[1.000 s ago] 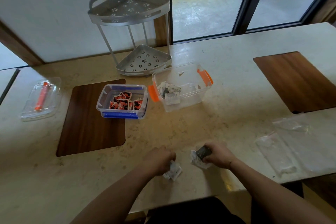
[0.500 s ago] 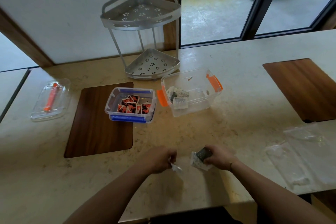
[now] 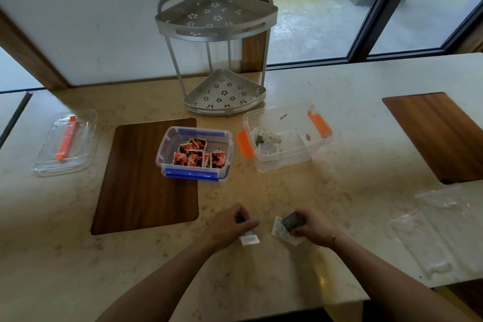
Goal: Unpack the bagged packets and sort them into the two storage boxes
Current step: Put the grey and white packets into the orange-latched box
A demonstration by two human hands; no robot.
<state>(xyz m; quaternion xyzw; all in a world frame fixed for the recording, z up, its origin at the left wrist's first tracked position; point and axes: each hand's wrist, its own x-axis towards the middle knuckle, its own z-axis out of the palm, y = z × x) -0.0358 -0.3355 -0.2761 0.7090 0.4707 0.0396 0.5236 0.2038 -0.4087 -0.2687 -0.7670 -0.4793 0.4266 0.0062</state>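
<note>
My left hand is closed over a small white packet that sticks out below its fingers, low on the counter. My right hand grips a dark grey packet together with white packets beneath it. Beyond my hands, the blue-clipped clear box holds several orange-and-black packets. To its right, the orange-clipped clear box holds a few white and grey packets.
Empty clear plastic bags lie at the right near the counter edge. A metal two-tier corner rack stands behind the boxes. A clear lid with an orange clip rests far left. Wooden inlays mark the counter.
The head camera tilted up, so boxes and rack sit lower in view. My left hand lifted slightly with its white packet; my right hand kept its hold.
</note>
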